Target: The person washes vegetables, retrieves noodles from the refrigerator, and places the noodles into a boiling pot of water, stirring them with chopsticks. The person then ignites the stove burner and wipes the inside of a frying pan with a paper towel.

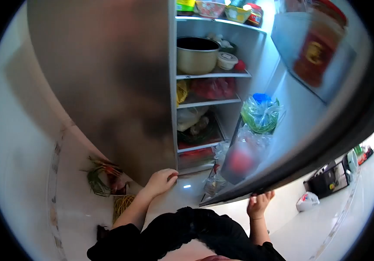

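Note:
The right-hand refrigerator door (321, 161) stands swung outward, and my right hand (260, 204) has its fingers curled over that door's edge. My left hand (163, 180) is beside the inner edge of the closed left-hand door (113, 87), with its fingers loosely bent and nothing visible in them. Whether it touches the door is hard to tell. Inside the fridge, a large pot (197, 58) sits on a shelf next to a small lidded white tub (227, 61). Bagged greens (260, 115) and a blurred reddish bag (242, 158) fill the open door's lower bins.
A red-lidded jar (319, 48) stands high in the door rack. Bowls (213, 8) line the top shelf; lower down lies a red bag (213, 88). Vegetables (102, 178) are on the floor at left. A white plastic bag (307, 202) and a black appliance (326, 180) are at right.

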Demonstrator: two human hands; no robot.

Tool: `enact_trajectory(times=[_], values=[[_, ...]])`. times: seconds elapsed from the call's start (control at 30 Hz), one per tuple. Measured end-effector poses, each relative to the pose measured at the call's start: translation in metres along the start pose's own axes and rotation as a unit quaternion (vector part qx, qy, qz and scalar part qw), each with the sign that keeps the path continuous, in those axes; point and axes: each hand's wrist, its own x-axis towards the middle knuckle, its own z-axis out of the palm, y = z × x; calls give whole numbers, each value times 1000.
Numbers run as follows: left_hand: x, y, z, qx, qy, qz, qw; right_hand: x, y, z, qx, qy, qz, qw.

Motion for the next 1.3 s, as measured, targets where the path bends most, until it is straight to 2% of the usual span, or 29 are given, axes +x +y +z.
enact_trajectory(times=[0.07, 0.1, 0.13, 0.2, 0.23, 0.27, 0.33, 0.47, 0.53, 0.6, 0.67, 0.7, 0.77, 0.8, 0.87, 0.9, 0.93, 0.97, 1.0, 1.03, 1.07, 1.1, 1.13, 1.23, 1.3], values=[[4, -13, 7, -1, -28, -4, 1000, -27, 2, -6, 75, 23, 181, 980], [7, -15, 10, -8, -49, -13, 999, -34, 2, 8, 237, 179, 238, 925], [21, -15, 14, -6, -61, -11, 998, -44, 19, 4, 221, 125, 271, 929], [61, -20, 29, -31, -87, 4, 996, -56, 64, 32, 249, 204, 378, 868], [69, -24, 36, -30, -95, 3, 995, -73, 86, 39, 262, 213, 425, 840], [85, -33, 42, -17, -111, 20, 993, -61, 91, 46, 255, 214, 431, 839], [110, -41, 54, -4, -126, 40, 991, -37, 108, 51, 195, 298, 514, 780], [159, -59, 70, -15, -165, 65, 984, -45, 160, 67, 236, 359, 530, 731], [187, -61, 70, -24, -178, 63, 982, -51, 185, 70, 275, 364, 513, 727], [217, -62, 73, -17, -190, 81, 978, -44, 196, 74, 225, 368, 522, 736], [246, -71, 77, -35, -198, 77, 977, -46, 207, 78, 249, 397, 524, 711], [263, -72, 77, -23, -196, 79, 977, -47, 213, 82, 112, 325, 552, 760], [295, -67, 74, -1, -167, 84, 982, -54, 227, 89, -5, 280, 556, 783], [312, -64, 72, 3, -155, 83, 984, -60, 232, 89, 6, 280, 549, 787], [350, -62, 70, -23, -100, 150, 983, -69, 240, 90, 28, 279, 536, 796], [368, -55, 67, -25, -96, 118, 988, -73, 244, 92, 167, 346, 510, 769], [389, -56, 69, -51, -71, 134, 987, -75, 246, 93, 301, 405, 472, 723], [409, -46, 65, -71, -62, 140, 986, -73, 243, 92, 300, 406, 474, 722], [429, -33, 61, -109, -68, 87, 988, -70, 238, 90, 240, 382, 480, 752], [453, -26, 58, -77, -25, 169, 982, -65, 234, 88, 180, 356, 483, 779], [479, -23, 59, -63, 6, 165, 984, -62, 235, 88, 119, 329, 482, 803], [507, -22, 60, -45, 39, 185, 981, -145, 291, 104, 103, 328, 452, 823], [533, -16, 60, -62, 49, 145, 986, -118, 276, 103, 87, 325, 466, 818], [608, 4, 56, -9, 160, 202, 966, -83, 264, 103, 68, 330, 480, 810], [662, 6, 57, -18, 202, 170, 964, -72, 262, 103, 45, 330, 487, 807]])
